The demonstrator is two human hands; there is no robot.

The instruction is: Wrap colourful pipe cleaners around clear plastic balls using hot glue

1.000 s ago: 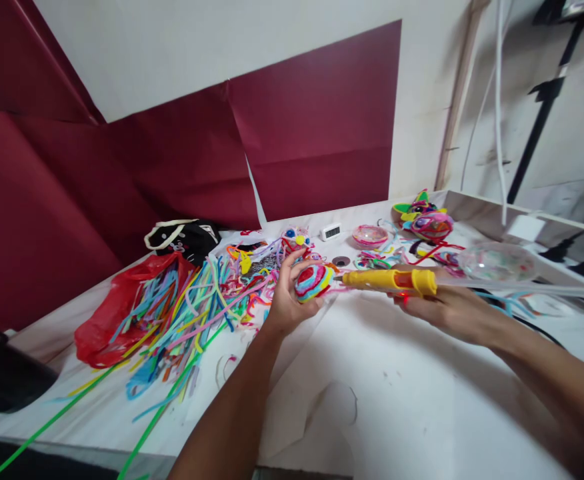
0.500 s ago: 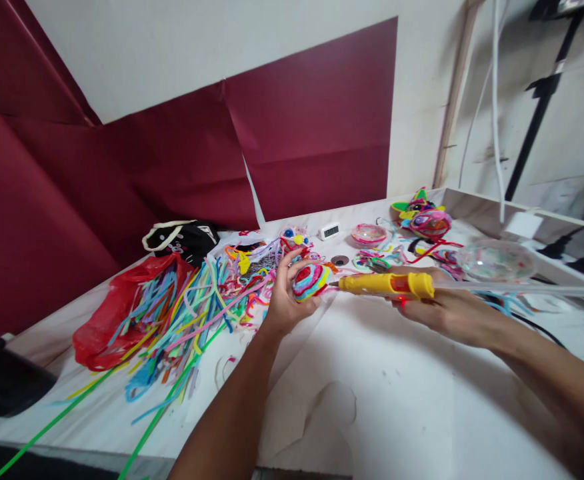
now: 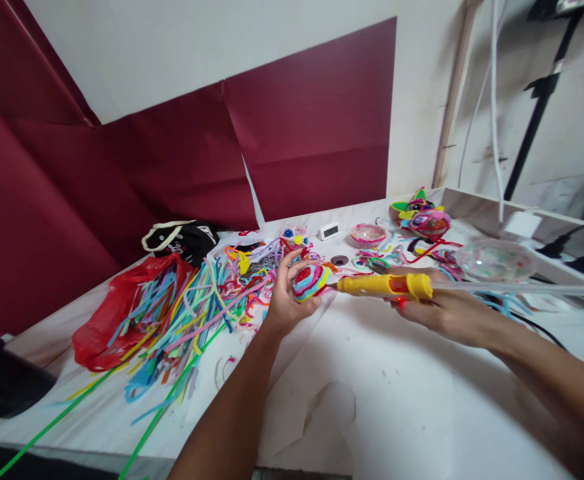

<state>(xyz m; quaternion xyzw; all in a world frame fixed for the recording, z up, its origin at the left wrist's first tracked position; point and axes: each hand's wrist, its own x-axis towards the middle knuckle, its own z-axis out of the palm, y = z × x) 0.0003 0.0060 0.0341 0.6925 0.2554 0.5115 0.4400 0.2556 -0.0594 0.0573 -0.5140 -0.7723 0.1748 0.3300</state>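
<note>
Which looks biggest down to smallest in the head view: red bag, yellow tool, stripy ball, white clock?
1. red bag
2. yellow tool
3. stripy ball
4. white clock, though it sits farther back, so its real size against the ball is unsure.

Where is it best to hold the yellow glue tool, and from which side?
Grip the yellow glue tool on its rear barrel, near the wider collar, coming from the right, as the right hand does. It lies level, and its thin tip points left at the colourful ball.
</note>
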